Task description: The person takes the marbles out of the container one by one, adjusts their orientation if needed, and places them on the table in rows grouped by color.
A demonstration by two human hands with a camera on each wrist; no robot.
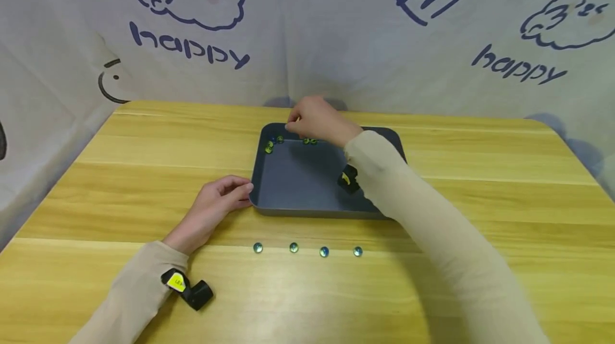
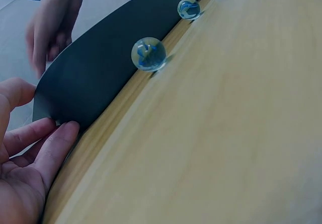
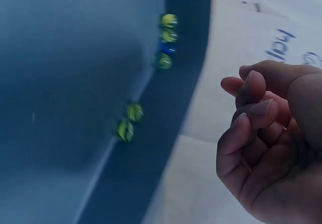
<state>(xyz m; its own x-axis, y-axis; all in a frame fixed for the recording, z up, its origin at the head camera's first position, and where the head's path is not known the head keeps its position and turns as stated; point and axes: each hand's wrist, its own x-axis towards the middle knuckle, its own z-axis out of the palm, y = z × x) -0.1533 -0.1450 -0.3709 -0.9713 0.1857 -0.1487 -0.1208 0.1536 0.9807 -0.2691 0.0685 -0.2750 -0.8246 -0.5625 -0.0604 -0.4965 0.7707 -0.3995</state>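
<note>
A dark grey rectangular tray (image 1: 317,213) lies on the table. My left hand (image 1: 218,202) holds its near left corner, with the thumb at the rim and fingertips (image 2: 65,131) against the outer wall. My right hand (image 1: 317,119) hangs over the tray's far side, fingers loosely curled, and no marble shows between them in the right wrist view. Several glass marbles (image 3: 170,35) rest in the tray's far left corner, most yellow-green and one blue. Two more yellow-green marbles (image 3: 130,122) lie along the far wall, just below the right hand.
Several clear marbles with blue-green swirls, one a glass marble (image 1: 324,251), stand in a spaced row on the wooden table (image 1: 144,146) in front of the tray. A white cloth (image 1: 307,29) with blue drawings hangs behind the table. Black wrist cameras (image 1: 197,294) sit on both sleeves.
</note>
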